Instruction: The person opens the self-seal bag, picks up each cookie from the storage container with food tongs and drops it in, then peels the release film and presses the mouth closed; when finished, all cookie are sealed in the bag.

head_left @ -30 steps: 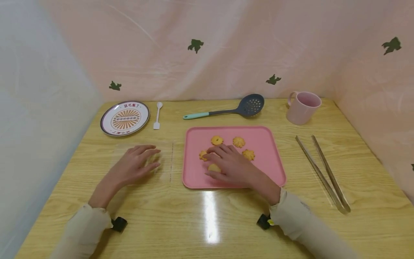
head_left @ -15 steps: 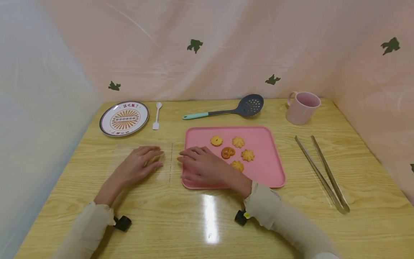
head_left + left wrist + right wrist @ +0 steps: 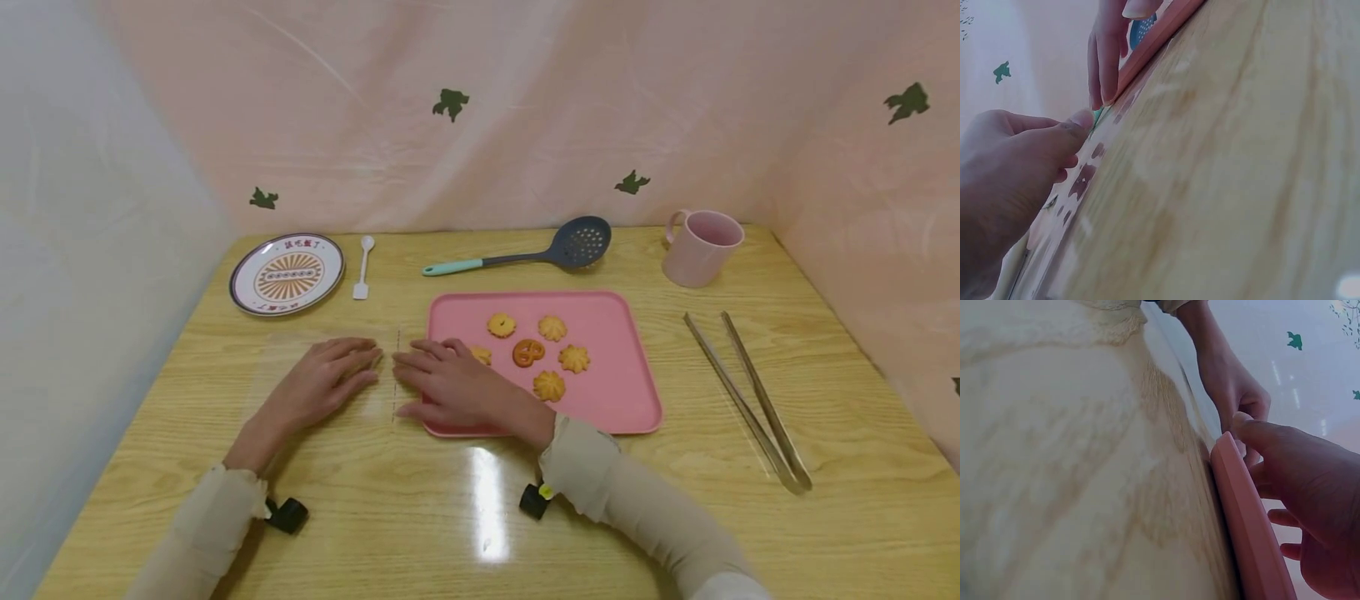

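Note:
My left hand (image 3: 326, 379) lies over a clear plastic bag (image 3: 371, 408) with a dashed line along its right side, its fingers loosely bent. My right hand (image 3: 453, 385) reaches across the left edge of the pink tray (image 3: 622, 408), its fingertips over the bag's dashed line, close to the left fingertips. No thing shows in either hand. The tray bears a pretzel-shaped cookie (image 3: 528, 352) and several flower-shaped cookies (image 3: 552, 327). Another cookie (image 3: 481, 355) is partly hidden by the right hand. In the left wrist view, both hands' fingertips lie near each other at the bag.
At the back stand a printed plate (image 3: 288, 275), a small white spoon (image 3: 363, 267), a slotted skimmer (image 3: 581, 243) with a mint handle, and a pink mug (image 3: 703, 248). Metal tongs (image 3: 750, 400) lie right of the tray. Cloth walls (image 3: 525, 108) surround the table.
My right hand has moved left from over the cookies to the bag's edge, uncovering the pretzel-shaped cookie. A pale cookie seen by its thumb earlier is out of sight. The left hand has shifted slightly right.

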A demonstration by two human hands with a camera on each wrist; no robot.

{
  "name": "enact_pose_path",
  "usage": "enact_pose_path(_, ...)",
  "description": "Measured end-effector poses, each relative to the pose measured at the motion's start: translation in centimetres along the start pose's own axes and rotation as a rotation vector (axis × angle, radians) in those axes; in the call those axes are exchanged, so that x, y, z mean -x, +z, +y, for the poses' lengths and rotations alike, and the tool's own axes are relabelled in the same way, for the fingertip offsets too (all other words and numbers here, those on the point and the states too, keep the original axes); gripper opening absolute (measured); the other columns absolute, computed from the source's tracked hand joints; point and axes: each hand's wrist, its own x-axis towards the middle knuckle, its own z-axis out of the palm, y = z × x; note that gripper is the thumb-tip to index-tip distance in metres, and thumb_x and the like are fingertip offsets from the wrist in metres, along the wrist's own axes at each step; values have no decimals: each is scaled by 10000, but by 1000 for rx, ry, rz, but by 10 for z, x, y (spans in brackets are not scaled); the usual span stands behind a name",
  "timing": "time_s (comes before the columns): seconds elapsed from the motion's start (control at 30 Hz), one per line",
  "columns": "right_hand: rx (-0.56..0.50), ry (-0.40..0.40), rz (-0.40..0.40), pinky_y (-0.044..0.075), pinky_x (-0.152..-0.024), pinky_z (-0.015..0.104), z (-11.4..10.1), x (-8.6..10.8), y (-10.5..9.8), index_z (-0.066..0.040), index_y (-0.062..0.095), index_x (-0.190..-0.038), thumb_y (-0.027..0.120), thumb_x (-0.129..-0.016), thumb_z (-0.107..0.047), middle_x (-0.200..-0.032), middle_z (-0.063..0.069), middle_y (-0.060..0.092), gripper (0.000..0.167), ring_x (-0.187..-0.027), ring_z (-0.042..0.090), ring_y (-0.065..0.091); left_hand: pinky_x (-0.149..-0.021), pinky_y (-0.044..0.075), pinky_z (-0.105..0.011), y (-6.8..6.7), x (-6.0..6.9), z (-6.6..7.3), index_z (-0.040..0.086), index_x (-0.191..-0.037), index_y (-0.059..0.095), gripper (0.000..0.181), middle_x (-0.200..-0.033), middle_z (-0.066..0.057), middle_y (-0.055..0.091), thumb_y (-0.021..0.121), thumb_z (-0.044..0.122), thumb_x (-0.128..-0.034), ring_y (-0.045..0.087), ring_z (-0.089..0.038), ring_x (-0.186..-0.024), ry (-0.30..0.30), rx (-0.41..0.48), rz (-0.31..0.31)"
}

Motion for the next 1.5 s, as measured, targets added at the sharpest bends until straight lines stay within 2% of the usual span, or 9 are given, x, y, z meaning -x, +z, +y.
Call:
enact_pose_path(0.27, -3, 28, -80, 266, -1198, 490, -3, -4, 1, -176, 448, -1584, 373, -1082, -601, -1645, -6, 376, 662, -1552, 253, 212, -1050, 434, -618, 3, 1, 0, 0, -1293, 709, 368, -1354, -229, 636, 749, 143, -956, 595, -430, -1236, -12, -19, -32)
enact_pose_path(0.53, -3, 32, -77, 268, -1197, 496, -3, -4, 1, -177, 470, -1572, 384, -1082, -594, -1634, -1, 397, 649, -1546, 257, 225, -1081, 406, -601, 4, 1, 1, 45, -1290, 726, 324, -1367, -191, 643, 719, 158, -986, 584, -399, -1262, -41, -38, -39)
enact_pose_path(0.63, -5, 28, -75, 272, -1196, 496, -4, -4, 1, -174, 476, -1569, 393, -1082, -591, -1631, 2, 402, 646, -1543, 261, 233, -1071, 414, -598, 4, 2, 1, 46, -1257, 743, 299, -1337, -180, 663, 730, 139, -973, 598, -392, -1241, -25, -37, -6)
enact_pose_path(0.8, -14, 30, -83, 267, -1201, 491, -4, -4, 0, -171, 477, -1567, 395, -1085, -583, -1630, 10, 404, 640, -1538, 258, 245, -1041, 433, -599, 6, 4, -1, 28, -1179, 768, 272, -1279, -183, 690, 762, 63, -909, 619, -400, -1192, 30, -20, 83)
enact_pose_path(0.97, -23, 28, -80, 269, -1202, 490, -4, -5, 0, -168, 489, -1559, 404, -1086, -573, -1620, 16, 419, 628, -1532, 259, 258, -1020, 446, -592, 8, 6, -2, 6, -1165, 761, 281, -1259, -198, 694, 758, 23, -885, 628, -405, -1173, 80, 11, 162)
enact_pose_path(1.27, -27, 22, -61, 295, -1192, 499, -3, -4, 0, -180, 521, -1533, 416, -1089, -557, -1595, 18, 455, 593, -1515, 260, 291, -1028, 442, -548, 4, 8, 2, -31, -1196, 737, 312, -1277, -194, 693, 732, -54, -884, 642, -396, -1174, 48, 89, 248)
enact_pose_path(1.5, -24, 15, -39, 326, -1171, 493, -3, -5, 1, -187, 556, -1500, 444, -1086, -545, -1565, 23, 487, 559, -1482, 260, 333, -1043, 436, -555, -1, 11, 4, -27, -1219, 724, 317, -1299, -162, 693, 691, -97, -912, 638, -381, -1189, -6, 124, 285)
